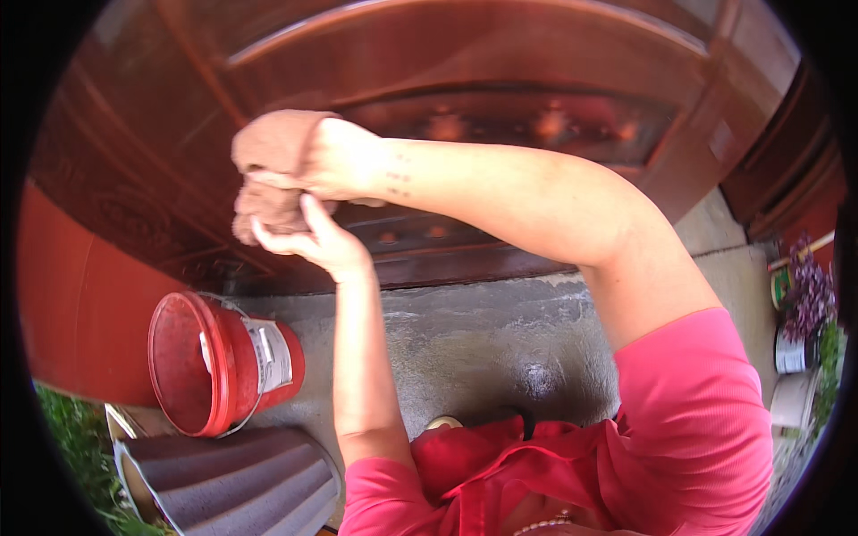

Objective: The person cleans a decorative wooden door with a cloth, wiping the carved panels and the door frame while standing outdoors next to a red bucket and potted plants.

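Note:
A brown cloth [271, 144] is draped over the fingers of my right hand [343, 159], which is held out in front of a dark reddish-brown panelled door [469, 53]. From below, my left hand [328, 244] grips the bunched lower part of the same cloth between thumb and fingers. My right forearm crosses the view above the left one. The cloth hides most of my right fingers. Whether it touches the glossy door surface, I cannot tell. Raised round ornaments [553, 124] stand out on a door panel behind my right arm.
A red plastic bucket [221, 365] with a wire handle and a label stands at the left. Below it is a grey fluted planter [234, 476]. The concrete floor [482, 335] looks wet. Along the right edge are a purple-leaved plant [808, 295] and several pots.

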The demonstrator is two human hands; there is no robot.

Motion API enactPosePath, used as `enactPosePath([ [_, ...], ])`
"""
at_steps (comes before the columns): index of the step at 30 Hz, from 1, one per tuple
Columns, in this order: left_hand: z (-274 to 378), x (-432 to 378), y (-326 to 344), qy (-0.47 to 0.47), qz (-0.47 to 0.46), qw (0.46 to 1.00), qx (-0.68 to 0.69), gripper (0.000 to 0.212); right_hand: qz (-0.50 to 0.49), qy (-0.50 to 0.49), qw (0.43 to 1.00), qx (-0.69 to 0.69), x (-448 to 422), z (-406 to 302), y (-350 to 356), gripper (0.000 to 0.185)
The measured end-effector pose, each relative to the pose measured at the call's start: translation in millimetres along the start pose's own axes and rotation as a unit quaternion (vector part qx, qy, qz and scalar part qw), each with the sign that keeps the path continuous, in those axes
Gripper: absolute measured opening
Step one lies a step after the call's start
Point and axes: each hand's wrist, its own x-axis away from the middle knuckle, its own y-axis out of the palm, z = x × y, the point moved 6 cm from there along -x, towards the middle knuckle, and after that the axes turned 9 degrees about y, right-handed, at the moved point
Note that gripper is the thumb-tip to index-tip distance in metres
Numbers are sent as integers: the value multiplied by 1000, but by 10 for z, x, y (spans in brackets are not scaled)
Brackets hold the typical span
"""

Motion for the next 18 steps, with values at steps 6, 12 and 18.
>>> enactPosePath([
  [6,759,712,740,275,-170,946,-13,66,58,48,985,158,1364,520,-634,63],
  [12,1759,1887,1741,388,-443,807,35,41,-8,438,889,131,3304,1055,-1688,79],
  [18,1925,2722,1934,412,-486,765,94,31,-93,534,830,134,4330,1028,-1569,77],
])
